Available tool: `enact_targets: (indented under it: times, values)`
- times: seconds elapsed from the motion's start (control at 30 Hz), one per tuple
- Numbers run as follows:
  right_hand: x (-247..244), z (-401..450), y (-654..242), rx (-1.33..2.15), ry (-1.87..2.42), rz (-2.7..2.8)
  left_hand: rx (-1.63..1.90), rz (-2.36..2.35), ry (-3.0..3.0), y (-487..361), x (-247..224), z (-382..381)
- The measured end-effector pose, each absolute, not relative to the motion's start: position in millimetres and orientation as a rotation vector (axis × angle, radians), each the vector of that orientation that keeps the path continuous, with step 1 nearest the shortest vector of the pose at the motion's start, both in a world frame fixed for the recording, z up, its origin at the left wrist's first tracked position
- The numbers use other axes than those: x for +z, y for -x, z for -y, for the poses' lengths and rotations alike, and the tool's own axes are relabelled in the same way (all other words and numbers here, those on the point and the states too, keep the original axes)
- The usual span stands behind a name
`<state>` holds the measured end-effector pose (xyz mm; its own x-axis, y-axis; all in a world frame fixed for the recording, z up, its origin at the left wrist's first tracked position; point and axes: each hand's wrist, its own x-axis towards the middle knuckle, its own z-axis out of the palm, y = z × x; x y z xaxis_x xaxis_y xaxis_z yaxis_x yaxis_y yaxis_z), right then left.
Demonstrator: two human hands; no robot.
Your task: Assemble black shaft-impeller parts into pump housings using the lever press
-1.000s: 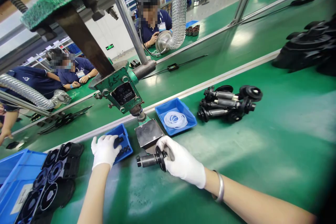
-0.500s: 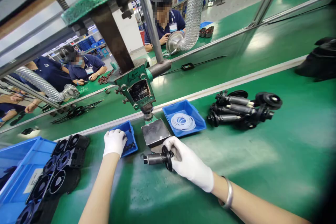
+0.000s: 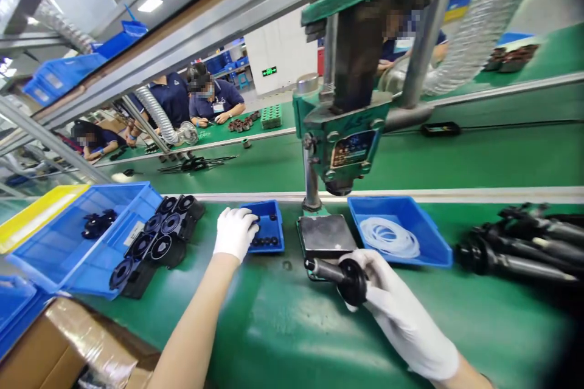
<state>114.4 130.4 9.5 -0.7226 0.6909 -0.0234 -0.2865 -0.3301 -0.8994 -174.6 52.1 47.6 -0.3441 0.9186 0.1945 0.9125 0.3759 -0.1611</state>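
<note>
My right hand [image 3: 387, 301], in a white glove, is closed around the flange end of a dark shaft with a round black flange [image 3: 327, 268]. The shaft points left, just in front of the press's metal block [image 3: 326, 234]. My left hand [image 3: 235, 234], also gloved, is at the left side of a small blue tray [image 3: 274, 246] of small black round parts [image 3: 269, 241]. Its fingers are curled together over the tray; the fingertips are hidden, so anything between them cannot be made out. Above the block is the green press head [image 3: 347, 146].
Right of the press, a blue bin [image 3: 424, 243] holds white rings [image 3: 387, 237]. Several black shaft assemblies [image 3: 520, 243] lie farther right. Black housings [image 3: 162, 246] stand in rows beside a large blue crate [image 3: 50, 255]. A cardboard box [image 3: 50, 352] is at lower left. People sit beyond the frame.
The view has swung left, so the bench items appear farther right. My left hand stays at the small tray and my right hand still holds the flanged shaft.
</note>
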Motion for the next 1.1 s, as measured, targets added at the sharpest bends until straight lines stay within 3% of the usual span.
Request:
enact_targets:
  times: [0.23, 0.4, 0.73, 0.97, 1.1]
  values:
    - [6, -131, -115, 2.124, 0.544, 1.245, 0.059, 2.566, 0.817, 242, 72, 75]
    - [6, -127, -112, 2.114, 0.514, 1.274, 0.28, 2.652, 0.763, 271, 57, 129]
    - [19, -116, -110, 2.051, 0.463, 1.242, 0.407, 2.592, 1.167, 271, 50, 122]
    - [14, -121, -109, 2.092, 0.423, 1.183, 0.052, 2.449, 1.707, 185, 40, 98]
    - [14, -118, -108, 2.09, 0.424, 1.17, 0.091, 2.414, 1.88, 129, 44, 66]
